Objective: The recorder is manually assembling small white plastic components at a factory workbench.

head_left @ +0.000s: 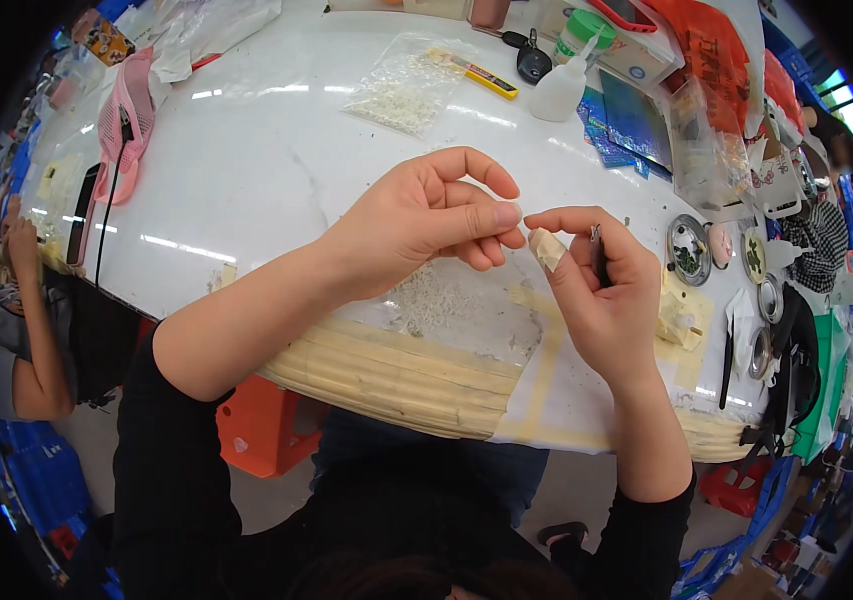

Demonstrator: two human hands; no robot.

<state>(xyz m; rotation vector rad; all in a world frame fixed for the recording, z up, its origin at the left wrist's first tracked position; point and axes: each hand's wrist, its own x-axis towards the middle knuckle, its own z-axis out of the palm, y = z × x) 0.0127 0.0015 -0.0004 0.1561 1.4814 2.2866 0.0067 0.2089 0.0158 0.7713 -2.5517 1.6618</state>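
Observation:
Over the near middle of the table, my left hand (437,215) is closed in a pinch between thumb and forefinger. Whatever sits in that pinch is too small to make out. Close beside it on the right is my right hand (607,290), its forefinger stretched toward the left fingertips. Cream tape (548,249) wraps its thumb. A small dark metal tool (599,254) is tucked in the curled fingers of this hand; its full shape is hidden. Beneath the hands lies a scatter of tiny white beads or bits (432,298) on the white tabletop.
Beyond the hands lie a clear bag of white pieces (397,100), a yellow cutter knife (487,78), a white squeeze bottle (559,92) and a car key (532,60). Round tins (689,250) stand right. Cream tape padding (397,375) covers the near edge. Another person's arm (32,290) shows far left.

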